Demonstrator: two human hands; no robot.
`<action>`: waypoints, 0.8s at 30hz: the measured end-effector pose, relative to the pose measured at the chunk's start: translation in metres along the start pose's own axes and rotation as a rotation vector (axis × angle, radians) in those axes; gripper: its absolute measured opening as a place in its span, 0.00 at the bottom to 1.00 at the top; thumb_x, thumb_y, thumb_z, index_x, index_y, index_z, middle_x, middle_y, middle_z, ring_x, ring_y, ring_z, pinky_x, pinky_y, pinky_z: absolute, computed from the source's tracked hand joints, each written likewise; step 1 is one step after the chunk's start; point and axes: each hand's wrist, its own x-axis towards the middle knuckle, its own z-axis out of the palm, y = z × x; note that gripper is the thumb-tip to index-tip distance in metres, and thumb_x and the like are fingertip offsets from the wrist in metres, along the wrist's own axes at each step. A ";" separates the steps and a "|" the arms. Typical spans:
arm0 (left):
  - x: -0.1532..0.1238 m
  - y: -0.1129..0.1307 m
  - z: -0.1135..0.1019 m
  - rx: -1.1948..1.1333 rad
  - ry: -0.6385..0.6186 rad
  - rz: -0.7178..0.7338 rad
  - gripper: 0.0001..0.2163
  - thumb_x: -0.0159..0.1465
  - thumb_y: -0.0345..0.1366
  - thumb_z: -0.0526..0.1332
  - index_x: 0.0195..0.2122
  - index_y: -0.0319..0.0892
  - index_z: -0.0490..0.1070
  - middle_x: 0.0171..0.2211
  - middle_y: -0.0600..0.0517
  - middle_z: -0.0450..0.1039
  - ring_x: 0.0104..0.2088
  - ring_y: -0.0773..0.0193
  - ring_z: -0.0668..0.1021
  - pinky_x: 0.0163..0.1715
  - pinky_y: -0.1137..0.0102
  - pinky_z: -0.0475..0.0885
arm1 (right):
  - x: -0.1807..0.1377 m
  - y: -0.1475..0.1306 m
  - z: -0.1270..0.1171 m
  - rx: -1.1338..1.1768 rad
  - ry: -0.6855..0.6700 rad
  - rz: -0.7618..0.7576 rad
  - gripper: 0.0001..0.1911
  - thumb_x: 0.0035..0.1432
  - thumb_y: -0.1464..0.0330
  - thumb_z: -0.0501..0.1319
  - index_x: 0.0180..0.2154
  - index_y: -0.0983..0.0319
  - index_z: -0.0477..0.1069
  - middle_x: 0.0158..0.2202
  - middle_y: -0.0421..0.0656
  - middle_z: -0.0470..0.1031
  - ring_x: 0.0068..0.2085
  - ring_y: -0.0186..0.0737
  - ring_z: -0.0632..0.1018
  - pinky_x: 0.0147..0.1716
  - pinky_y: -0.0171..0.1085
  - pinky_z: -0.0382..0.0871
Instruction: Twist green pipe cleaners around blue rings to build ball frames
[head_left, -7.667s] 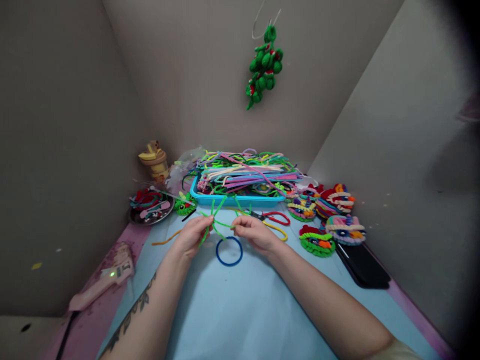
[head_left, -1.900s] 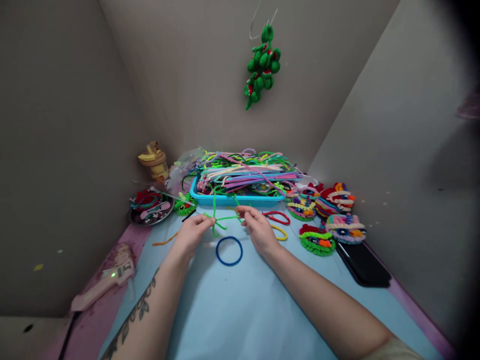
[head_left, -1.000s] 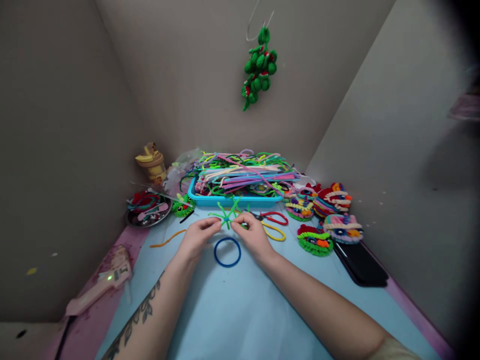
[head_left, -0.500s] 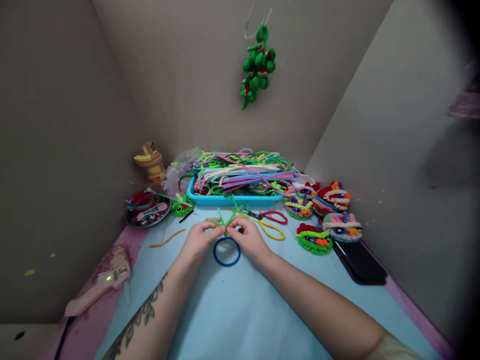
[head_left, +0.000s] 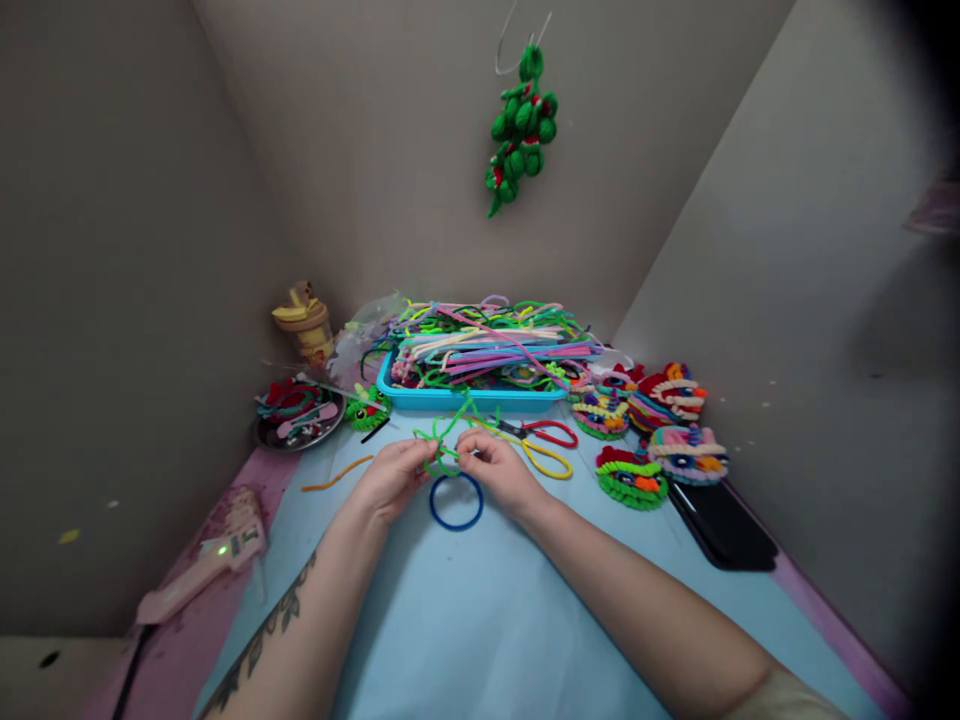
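Note:
Between my hands is a bent green pipe cleaner (head_left: 454,425) with several arms and loops. My left hand (head_left: 397,477) pinches it from the left with thumb and fingertips. From the right, my right hand (head_left: 499,470) is closed on another part of the same green piece. Just below my fingers a dark blue ring (head_left: 457,503) lies on the light blue mat (head_left: 465,620). Behind my right hand are scissors (head_left: 551,434) with one red and one yellow handle loop. An orange pipe cleaner piece (head_left: 337,474) rests left of my left hand.
A blue tray (head_left: 472,402) heaped with coloured pipe cleaners stands at the back. Finished fuzzy pieces (head_left: 631,480) and a black phone (head_left: 724,528) lie at right. On the left are a metal bowl (head_left: 307,440), a green fuzzy piece (head_left: 367,408) and a pink glue gun (head_left: 199,575).
My fingertips have moved slightly apart, and my left hand has turned. The green piece between them now shows a more looped, tilted shape.

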 end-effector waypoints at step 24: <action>0.003 0.005 -0.012 0.022 0.027 -0.026 0.11 0.44 0.38 0.70 0.25 0.39 0.73 0.27 0.52 0.72 0.28 0.67 0.72 0.27 0.73 0.62 | 0.004 0.001 -0.011 0.160 0.008 0.046 0.17 0.48 0.53 0.63 0.23 0.60 0.69 0.28 0.40 0.68 0.33 0.38 0.69 0.38 0.37 0.63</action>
